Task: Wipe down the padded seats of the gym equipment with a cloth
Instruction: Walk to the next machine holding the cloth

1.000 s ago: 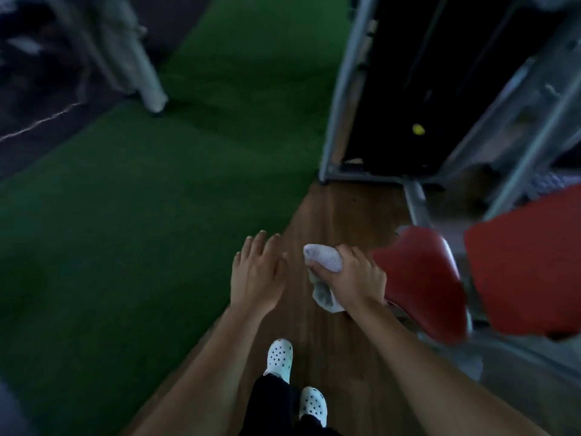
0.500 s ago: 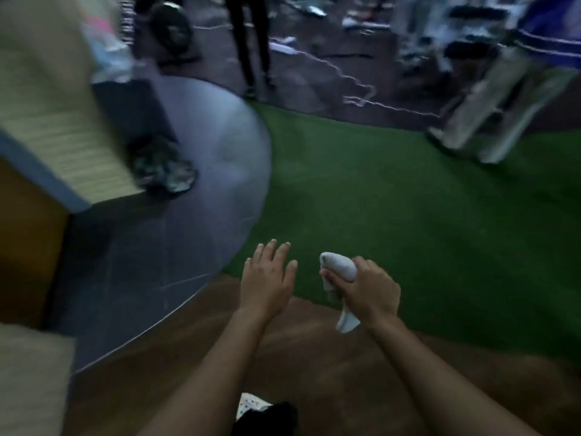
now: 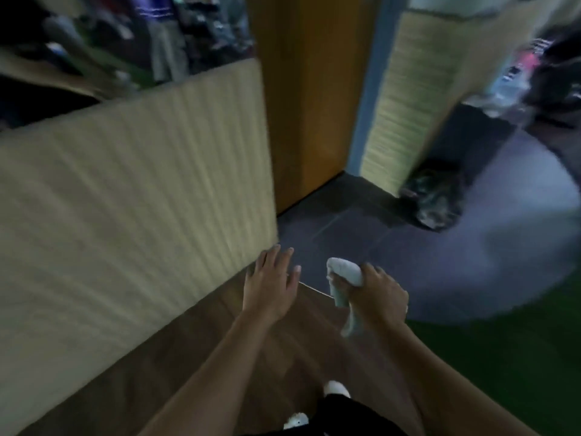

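My right hand (image 3: 379,294) is closed around a crumpled white cloth (image 3: 344,275), and a loose end of the cloth hangs below my fist. My left hand (image 3: 271,283) hovers beside it with the fingers spread and nothing in it. Both hands are held out in front of me over the floor. No padded seat or gym machine shows in this blurred frame.
A pale ribbed panel (image 3: 132,209) fills the left side, close to my left hand. A wooden column (image 3: 309,99) and a second ribbed panel (image 3: 408,99) stand ahead. A dark bag (image 3: 435,196) lies on the grey floor (image 3: 503,247). Green turf (image 3: 503,357) is at lower right.
The view has swung left, away from the red padded seats and the green turf, and now faces the ribbed panels and wooden column. My hands keep the same pose, cloth still in the right.
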{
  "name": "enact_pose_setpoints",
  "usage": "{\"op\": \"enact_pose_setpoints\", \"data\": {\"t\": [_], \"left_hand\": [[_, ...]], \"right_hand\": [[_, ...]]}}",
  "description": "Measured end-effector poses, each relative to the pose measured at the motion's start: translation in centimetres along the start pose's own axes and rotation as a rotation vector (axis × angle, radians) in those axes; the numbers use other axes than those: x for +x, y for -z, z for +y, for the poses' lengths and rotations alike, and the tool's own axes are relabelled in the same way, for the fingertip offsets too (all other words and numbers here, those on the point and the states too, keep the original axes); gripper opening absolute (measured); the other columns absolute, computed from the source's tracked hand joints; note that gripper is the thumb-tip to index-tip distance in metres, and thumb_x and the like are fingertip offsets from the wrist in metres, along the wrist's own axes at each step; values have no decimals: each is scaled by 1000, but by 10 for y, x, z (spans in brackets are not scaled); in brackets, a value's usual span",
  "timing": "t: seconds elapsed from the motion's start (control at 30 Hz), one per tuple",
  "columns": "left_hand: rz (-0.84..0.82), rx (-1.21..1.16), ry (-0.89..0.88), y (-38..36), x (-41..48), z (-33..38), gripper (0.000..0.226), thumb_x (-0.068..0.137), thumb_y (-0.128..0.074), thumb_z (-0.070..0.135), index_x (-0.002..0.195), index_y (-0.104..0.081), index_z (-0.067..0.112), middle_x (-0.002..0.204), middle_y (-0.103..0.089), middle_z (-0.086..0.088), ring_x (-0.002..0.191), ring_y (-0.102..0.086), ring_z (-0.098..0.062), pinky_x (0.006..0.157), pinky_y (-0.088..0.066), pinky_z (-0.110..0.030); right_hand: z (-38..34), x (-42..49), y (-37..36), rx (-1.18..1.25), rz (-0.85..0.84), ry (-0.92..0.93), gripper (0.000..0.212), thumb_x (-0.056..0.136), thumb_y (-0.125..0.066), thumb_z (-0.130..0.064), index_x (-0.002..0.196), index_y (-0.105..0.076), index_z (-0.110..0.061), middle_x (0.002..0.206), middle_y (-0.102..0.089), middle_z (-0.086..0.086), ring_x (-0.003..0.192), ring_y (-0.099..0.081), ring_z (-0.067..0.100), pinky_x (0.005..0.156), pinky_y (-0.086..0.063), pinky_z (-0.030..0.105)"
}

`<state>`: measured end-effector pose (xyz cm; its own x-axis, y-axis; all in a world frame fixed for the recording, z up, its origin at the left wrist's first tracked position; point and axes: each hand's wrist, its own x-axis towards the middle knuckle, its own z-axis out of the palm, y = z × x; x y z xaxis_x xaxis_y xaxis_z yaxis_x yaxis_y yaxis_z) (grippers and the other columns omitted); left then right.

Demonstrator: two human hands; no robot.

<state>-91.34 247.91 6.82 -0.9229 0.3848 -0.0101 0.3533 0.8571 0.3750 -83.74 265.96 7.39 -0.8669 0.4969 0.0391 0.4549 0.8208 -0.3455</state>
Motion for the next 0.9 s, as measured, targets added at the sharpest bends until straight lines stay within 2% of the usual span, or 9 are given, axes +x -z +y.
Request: {"op": "enact_pose_setpoints", "data": {"t": [0.07,0.17,0.3,0.4,0.57,0.63,0.7,0.77,0.9], "left_hand": [[72,20,142,13,-7,-31,52,96,-23,48,138,-41,23,144,-42,-1,132,-37,-23,102,-36,-43],[177,11,345,29,-27,-70,63,88,-15,52,132,-47,20,138,-48,-2,127,-43,-25,98,-40,-44],[344,-23,673,47,-73,-104,62,87,-19,52,131,-49,20,136,-51,-1,126,-46,-24,97,-40,-43],[449,-19,896,52,-116,-123,58,88,-23,51,129,-52,20,133,-54,-2,125,-48,-27,97,-41,-44],[596,-33,1192,51,-188,-135,58,86,-24,52,128,-51,23,134,-52,1,125,-45,-23,97,-39,-43],[628,-33,1297,49,-218,-139,58,89,-24,53,131,-49,22,138,-50,-1,129,-42,-24,99,-38,-44],[631,-63,1413,45,-246,-147,50,95,-32,48,136,-45,24,144,-43,0,135,-35,-23,106,-34,-45],[664,-78,1494,40,-273,-160,45,97,-39,43,138,-43,25,146,-41,1,137,-33,-22,108,-32,-44],[698,-115,1655,40,-324,-204,46,96,-38,48,138,-41,29,147,-40,1,138,-31,-24,108,-31,-45]], "right_hand": [[-36,19,-6,16,-71,181,50,79,-37,-77,86,-54,-30,82,-58,-12,75,-59,12,67,-46,32],[-91,38,-24,34,-261,464,42,84,-44,-69,94,-58,-30,83,-59,-12,80,-60,11,65,-40,18],[-158,38,-58,13,-313,696,63,73,-39,-83,108,-57,-34,105,-64,-11,99,-62,16,80,-44,34],[-205,25,-76,-37,-483,892,66,63,-46,-84,101,-56,-31,100,-61,-7,98,-61,19,84,-47,35],[-271,-24,-91,-80,-629,1146,52,57,-78,-58,89,-52,-27,90,-60,-9,94,-62,18,80,-46,33],[-293,-50,-103,-63,-637,1273,58,55,-73,-69,92,-55,-28,84,-57,-12,91,-64,16,75,-45,31],[-313,-79,-119,-17,-620,1379,74,57,-50,-89,96,-58,-26,89,-63,-9,87,-64,15,73,-47,32],[-334,-109,-135,57,-618,1445,80,63,-34,-92,96,-60,-24,91,-66,-4,84,-64,16,72,-48,32],[-387,-168,-161,108,-644,1581,80,64,-30,-91,92,-62,-23,85,-67,-4,76,-62,14,64,-44,29]]}}
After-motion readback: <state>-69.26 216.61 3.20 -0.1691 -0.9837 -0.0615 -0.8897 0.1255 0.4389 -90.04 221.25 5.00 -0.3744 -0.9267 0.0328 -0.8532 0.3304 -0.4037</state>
